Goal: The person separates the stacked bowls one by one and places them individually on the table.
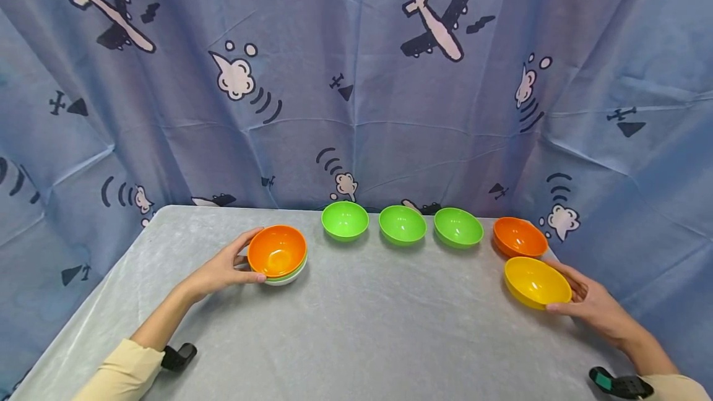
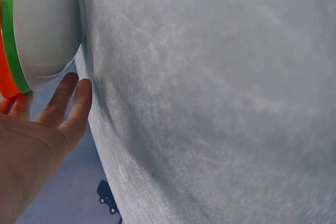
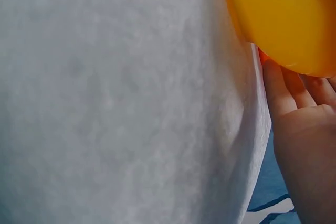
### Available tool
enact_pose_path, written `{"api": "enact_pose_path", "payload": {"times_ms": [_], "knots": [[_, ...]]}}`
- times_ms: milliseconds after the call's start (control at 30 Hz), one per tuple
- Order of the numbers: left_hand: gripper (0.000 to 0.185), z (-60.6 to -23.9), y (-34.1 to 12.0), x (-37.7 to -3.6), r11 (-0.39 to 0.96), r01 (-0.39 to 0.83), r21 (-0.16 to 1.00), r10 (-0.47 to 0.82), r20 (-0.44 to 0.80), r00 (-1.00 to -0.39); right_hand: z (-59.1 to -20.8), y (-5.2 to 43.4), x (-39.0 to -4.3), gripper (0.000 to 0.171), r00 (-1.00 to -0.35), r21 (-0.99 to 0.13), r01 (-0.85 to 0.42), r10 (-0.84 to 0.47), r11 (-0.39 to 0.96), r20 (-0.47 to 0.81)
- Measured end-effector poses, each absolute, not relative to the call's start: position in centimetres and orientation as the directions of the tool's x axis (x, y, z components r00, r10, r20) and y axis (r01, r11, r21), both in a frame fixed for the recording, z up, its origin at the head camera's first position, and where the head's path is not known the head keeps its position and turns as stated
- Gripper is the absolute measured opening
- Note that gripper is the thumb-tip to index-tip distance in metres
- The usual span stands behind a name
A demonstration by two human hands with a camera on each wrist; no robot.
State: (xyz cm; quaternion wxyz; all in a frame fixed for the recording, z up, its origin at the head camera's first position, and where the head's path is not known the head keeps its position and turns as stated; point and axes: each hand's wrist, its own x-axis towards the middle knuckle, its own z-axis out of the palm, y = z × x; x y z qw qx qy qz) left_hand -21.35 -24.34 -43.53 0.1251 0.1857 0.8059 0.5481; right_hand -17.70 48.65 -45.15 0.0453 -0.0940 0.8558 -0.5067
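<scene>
A stack of bowls (image 1: 277, 255), orange on top of green and white, stands at the left of the grey-covered table (image 1: 356, 333). My left hand (image 1: 247, 257) holds it from the left, thumb in front and fingers behind. In the left wrist view the fingers (image 2: 79, 103) lie against the white bottom bowl (image 2: 47, 30). A single yellow bowl (image 1: 536, 281) sits near the table's right edge. My right hand (image 1: 568, 293) grips its right side, thumb at the front rim. The right wrist view shows that yellow bowl (image 3: 286, 19) above the fingers (image 3: 278, 93).
Three green bowls (image 1: 345, 219) (image 1: 402, 224) (image 1: 458, 227) stand in a row along the far edge. A lone orange bowl (image 1: 520, 237) sits just behind the yellow one. A blue curtain with aeroplane prints (image 1: 356, 79) hangs behind the table.
</scene>
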Motion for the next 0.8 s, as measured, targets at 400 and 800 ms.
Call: {"api": "enact_pose_path", "payload": {"times_ms": [400, 800], "knots": [[0.096, -43.2, -24.1, -21.2, 0.335, 0.162, 0.928, 0.434, 0.0, -0.901, -45.3, 49.4, -17.9, 0.086, -0.982, -0.873, -0.054, -0.183, 0.485, -0.041], [0.096, -43.1, -24.0, -21.1, 0.338, 0.149, 0.929, 0.428, -0.011, -0.904, -43.6, 49.0, -17.8, 0.084, -0.977, -0.818, -0.045, -0.195, 0.573, -0.083]]}}
